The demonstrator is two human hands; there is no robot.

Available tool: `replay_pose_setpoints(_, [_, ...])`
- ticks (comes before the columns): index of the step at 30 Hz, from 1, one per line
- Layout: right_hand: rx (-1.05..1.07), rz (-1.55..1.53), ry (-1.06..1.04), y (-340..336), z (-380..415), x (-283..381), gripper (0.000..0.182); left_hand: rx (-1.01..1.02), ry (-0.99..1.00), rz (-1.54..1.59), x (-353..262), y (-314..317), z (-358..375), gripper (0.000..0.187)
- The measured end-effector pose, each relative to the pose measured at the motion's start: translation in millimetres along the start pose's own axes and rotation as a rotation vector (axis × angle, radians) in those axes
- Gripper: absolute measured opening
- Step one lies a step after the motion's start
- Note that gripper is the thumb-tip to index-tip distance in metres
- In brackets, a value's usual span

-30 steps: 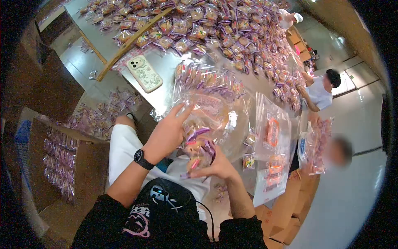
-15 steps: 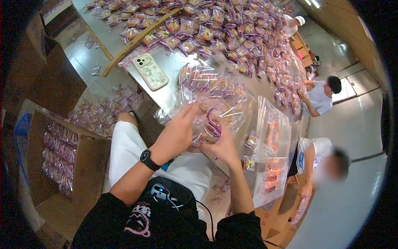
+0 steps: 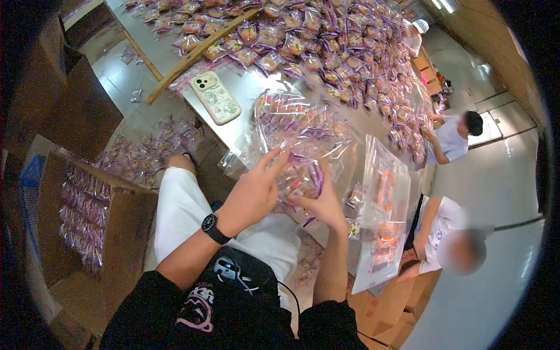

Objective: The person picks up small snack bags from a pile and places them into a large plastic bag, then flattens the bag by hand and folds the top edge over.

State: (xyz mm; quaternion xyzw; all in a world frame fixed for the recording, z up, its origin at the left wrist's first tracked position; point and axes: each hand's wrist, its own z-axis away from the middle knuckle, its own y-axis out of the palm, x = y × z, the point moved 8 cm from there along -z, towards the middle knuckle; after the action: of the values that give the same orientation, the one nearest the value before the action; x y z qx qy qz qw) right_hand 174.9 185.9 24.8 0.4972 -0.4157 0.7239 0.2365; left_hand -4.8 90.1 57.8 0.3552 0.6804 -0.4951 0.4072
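A large clear plastic bag lies at the table's near edge, with rows of purple-edged wrapped snack packets inside its far part. At its near end, more wrapped snack packets sit between my two hands under shiny film. My left hand grips the film on the left side, index and middle fingers stretched forward, thumb hidden. My right hand is closed around the packets from the right, thumb across their near side. Film glare hides exactly where the packets meet the bag.
A phone lies beyond the bag, near a wooden strip bordering a big packet heap. Flat printed bags lie on the right. A carton of packets stands left. Co-workers are on the right.
The packets between my hands have turned and shifted slightly right. My left fingers have spread apart. The nearest co-worker's arms have drawn back, and the pink-purple item held there no longer shows.
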Motion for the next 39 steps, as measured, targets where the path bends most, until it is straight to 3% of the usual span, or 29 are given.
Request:
replay_pose_setpoints(3, [-0.077,-0.191,0.248,-18.7,6.6,-13.9,0.116,0.047,-0.013,-0.196,-1.4,0.4,3.2,0.078])
replay_pose_setpoints(5, [-0.064,-0.049,0.086,-14.1,10.4,4.8,0.118,0.152,-0.109,-0.324,-9.7,1.7,5.7,0.081])
replay_pose_setpoints(9, [-0.135,-0.045,-0.145,8.0,14.1,25.0,0.126,0.119,-0.006,-0.354,-11.3,6.3,11.9,0.086])
replay_pose_setpoints(13, [0.156,-0.456,0.056,11.9,29.9,-19.1,0.136,0.143,0.074,-0.283,-10.5,-0.9,11.3,0.087])
replay_pose_setpoints(16, [0.483,-0.168,-0.061,18.1,19.7,-10.8,0.134,0.165,0.153,-0.230,-5.5,-1.9,13.8,0.086])
replay_pose_setpoints(17, [0.470,-0.054,-0.191,20.8,17.8,3.9,0.130,0.173,0.186,-0.212,-5.4,-0.4,13.7,0.086])
replay_pose_setpoints(20, [0.470,0.055,-0.081,19.0,3.8,0.8,0.135,0.239,0.158,-0.180,-5.2,2.1,11.8,0.086])
replay_pose_setpoints(23, [0.129,0.215,-0.079,5.8,-2.2,18.4,0.122,0.269,0.141,-0.201,-7.9,2.8,12.7,0.084])
replay_pose_setpoints(26, [-0.062,0.876,-0.246,14.2,1.9,44.9,0.105,0.201,0.139,-0.148,-12.4,0.0,10.7,0.082])
replay_pose_setpoints(27, [-0.027,0.738,-0.195,18.8,4.4,49.1,0.088,0.180,0.141,-0.134,-12.5,2.0,10.2,0.081])
replay_pose_setpoints(30, [-0.180,1.260,-0.685,42.1,18.6,53.8,0.085,0.145,0.135,-0.114,-12.1,7.0,9.4,0.080])
replay_pose_setpoints(34, [-0.166,1.003,-0.510,38.1,12.0,40.9,0.085,0.127,0.151,-0.120,-13.4,12.8,11.3,0.077])
replay_pose_setpoints(37, [-0.319,1.105,-0.296,31.1,8.0,49.9,0.092,0.095,0.145,-0.051,-13.7,20.0,14.3,0.072])
replay_pose_setpoints(39, [-0.276,1.027,-0.081,26.0,-7.6,40.4,0.090,0.097,0.139,-0.005,-16.9,23.3,14.2,0.068])
